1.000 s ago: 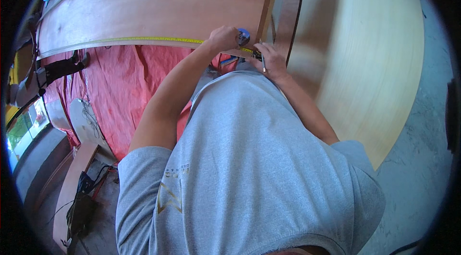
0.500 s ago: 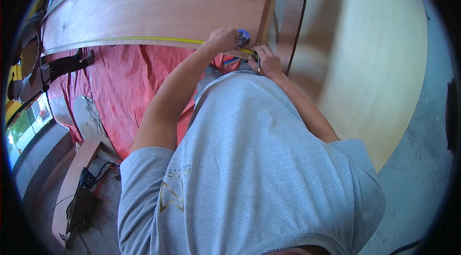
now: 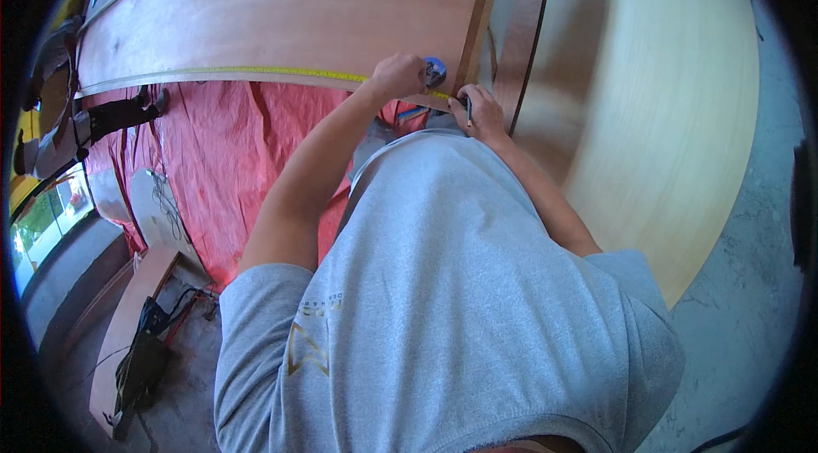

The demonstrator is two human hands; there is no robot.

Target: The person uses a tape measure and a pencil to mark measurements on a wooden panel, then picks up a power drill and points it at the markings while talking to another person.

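My left hand [image 3: 399, 76] is closed around a blue and dark tape measure [image 3: 435, 71] near the right end of a reddish-brown wooden panel [image 3: 281, 5]. Its yellow blade [image 3: 290, 72] runs left along the panel's near edge, and a short yellow stretch shows just right of the hand. Close to the panel's near right corner, my right hand [image 3: 484, 115] grips a thin dark pencil [image 3: 468, 112], held tilted. Some of that hand's fingers are hidden, and whether the pencil touches the wood I cannot tell.
Pale plywood [image 3: 673, 112] stands on my right, beyond a dark brown board [image 3: 521, 35]. Red sheeting [image 3: 221, 155] lies below the panel's near edge. At far left is another person's dark-clad leg [image 3: 119, 116]. A plank [image 3: 128, 325] with a dark bag and cables lies lower left.
My right hand has shifted slightly right, away from the tape, and the pencil has turned in its fingers. My left hand still holds the tape measure in almost the same place.
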